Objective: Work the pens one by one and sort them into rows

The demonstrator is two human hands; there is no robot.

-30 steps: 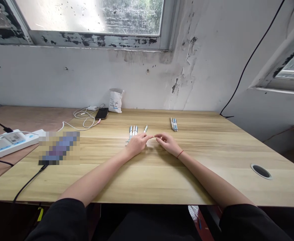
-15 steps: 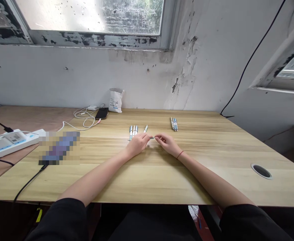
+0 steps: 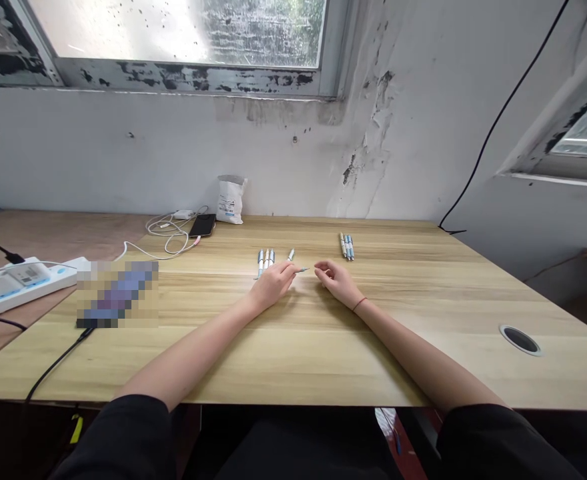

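Note:
Near the middle of the wooden table, my left hand (image 3: 273, 283) is closed on a slim pen part (image 3: 301, 269), whose thin tip points right. Facing that tip, with a small gap between, is my right hand (image 3: 338, 283); its fingers are curled, and what they hold, if anything, is too small to tell. Beyond my left hand lie three pens side by side (image 3: 266, 257), partly hidden by it. A white pen piece (image 3: 291, 255) lies just right of them. Farther back on the right rests a group of pens (image 3: 347, 247).
A white packet (image 3: 231, 200) stands by the wall, beside a dark phone (image 3: 203, 225) with a coiled white cable. At left are a power strip (image 3: 38, 283) and a blurred device (image 3: 118, 295) with a black cable. A round grommet (image 3: 520, 340) sits at right.
My right hand has drawn slightly right, away from the pen part in my left hand. The thin tip of the part now shows between the hands.

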